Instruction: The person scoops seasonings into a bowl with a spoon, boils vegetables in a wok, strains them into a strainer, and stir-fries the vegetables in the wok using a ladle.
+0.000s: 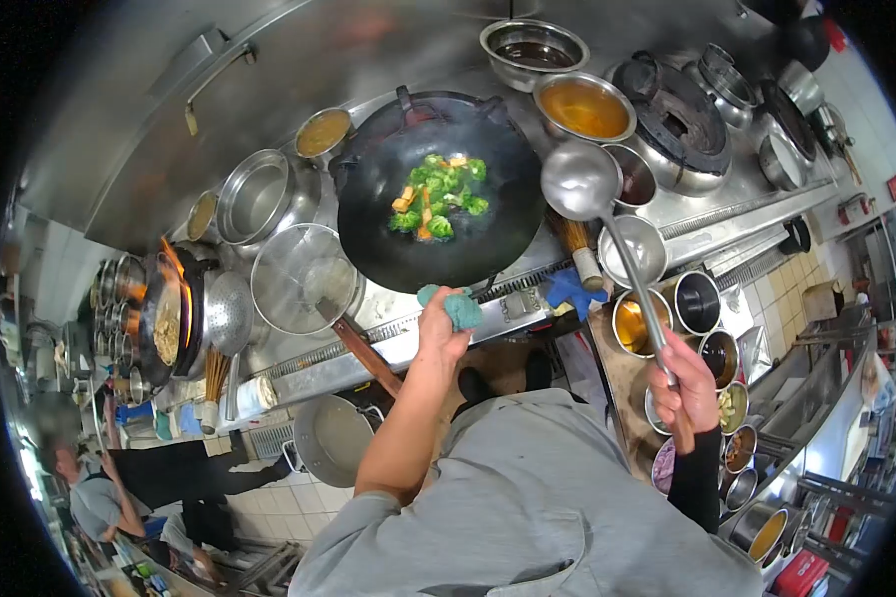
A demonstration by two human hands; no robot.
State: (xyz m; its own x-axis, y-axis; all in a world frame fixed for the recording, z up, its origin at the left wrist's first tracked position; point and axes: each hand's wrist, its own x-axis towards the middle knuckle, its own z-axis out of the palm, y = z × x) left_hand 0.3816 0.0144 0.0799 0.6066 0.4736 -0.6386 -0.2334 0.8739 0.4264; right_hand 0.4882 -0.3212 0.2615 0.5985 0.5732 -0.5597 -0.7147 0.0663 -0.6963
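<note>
A large black wok (368,234) sits on the stove, with broccoli florets (448,189) and orange-brown pieces (404,203) in its middle. My left hand (442,326) is closed on a green cloth (458,306) at the wok's near edge; whether it also grips the rim through the cloth is hidden. Wrapped round the handle of a steel ladle (639,269) is my right hand (684,386). The ladle's bowl hangs to the right of the wok, over the bowls there, and looks empty.
A wire strainer (304,279) with a wooden handle lies left of the wok. Bowls of liquid, one amber (585,107), stand behind right. Several ingredient pots (719,358) line the right side. Flames show at another wok (169,308) on the left; a person (100,497) is beyond.
</note>
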